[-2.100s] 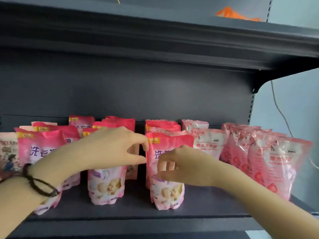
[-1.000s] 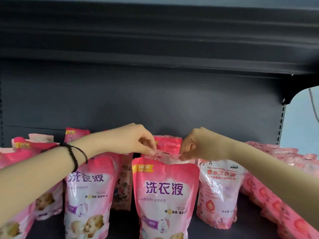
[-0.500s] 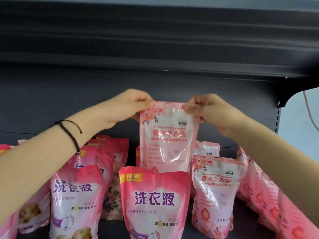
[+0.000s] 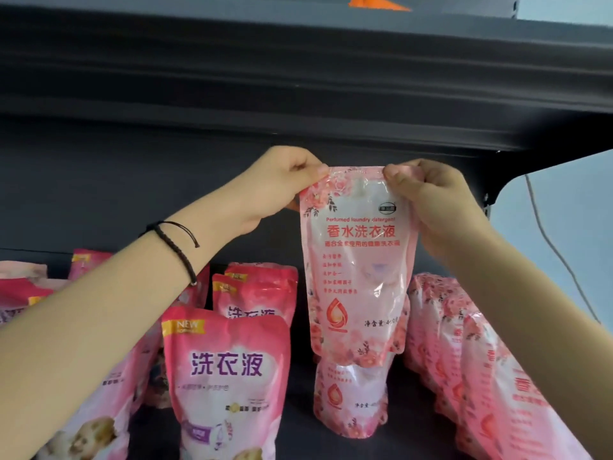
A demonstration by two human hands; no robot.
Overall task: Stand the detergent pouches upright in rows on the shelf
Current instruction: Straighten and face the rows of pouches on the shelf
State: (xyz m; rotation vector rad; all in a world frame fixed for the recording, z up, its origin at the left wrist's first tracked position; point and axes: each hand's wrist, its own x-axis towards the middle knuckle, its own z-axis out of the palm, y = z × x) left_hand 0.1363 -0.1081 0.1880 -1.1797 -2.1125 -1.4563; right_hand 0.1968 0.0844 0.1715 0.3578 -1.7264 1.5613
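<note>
Two bare forearms enter from the lower corners of the frame, with no sleeves showing on either. The left hand [image 4: 275,187], at upper centre, has short, plain nails. Its wrist wears a thin black braided cord bracelet [image 4: 175,245] – two strands, one thick and plaited, one finer (a loose end hangs toward the right). The right hand [image 4: 434,200], right of centre, wears nothing – no ring, band or watch.

Dark shelf [image 4: 298,403] bears upright pink pouches [image 4: 229,386].
</note>
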